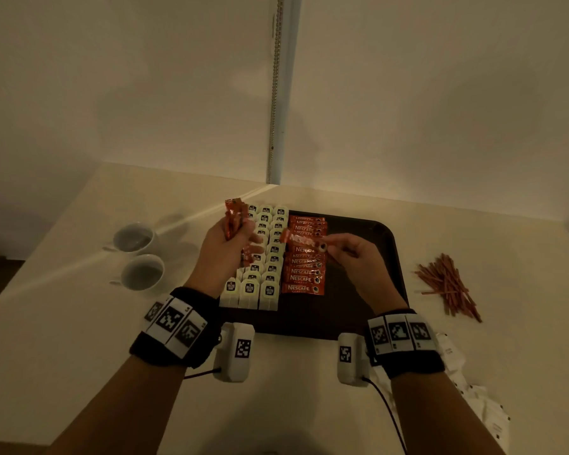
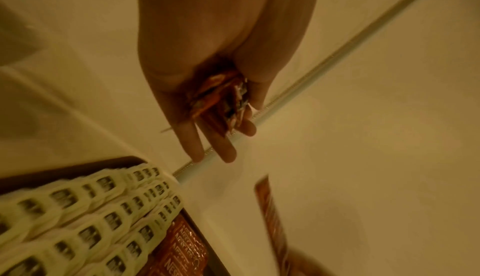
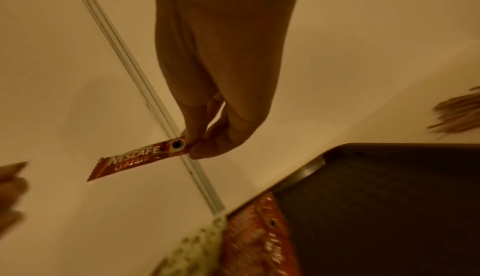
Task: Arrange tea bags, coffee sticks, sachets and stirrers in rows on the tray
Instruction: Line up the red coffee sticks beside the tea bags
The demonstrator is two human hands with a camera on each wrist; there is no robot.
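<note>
I have one Nescafé Classic coffee stick (image 3: 135, 160) pinched by its end between thumb and fingertips of my right hand (image 1: 352, 254), held level just above the column of coffee sticks (image 1: 304, 270) already laid on the dark tray (image 1: 368, 310). My left hand (image 1: 225, 247) is curled around a bundle of spare coffee sticks (image 1: 234, 218), raised over the tea bags (image 1: 260, 257). As I judge it, the tea bags are done: three overlapping rows fill the tray's left side, and the coffee column beside them runs most of the tray's depth, so this step is well along but the bundle must still go down. The pile of stirrers (image 1: 449, 284) lies on the table (image 1: 63, 323) to the right, untouched, and white sachets (image 1: 473, 399) wait near my right forearm. The tray's right half is bare, giving room for those rows; its raised rim is what I must clear. Two white cups (image 1: 138, 254) stand left, well apart.
</note>
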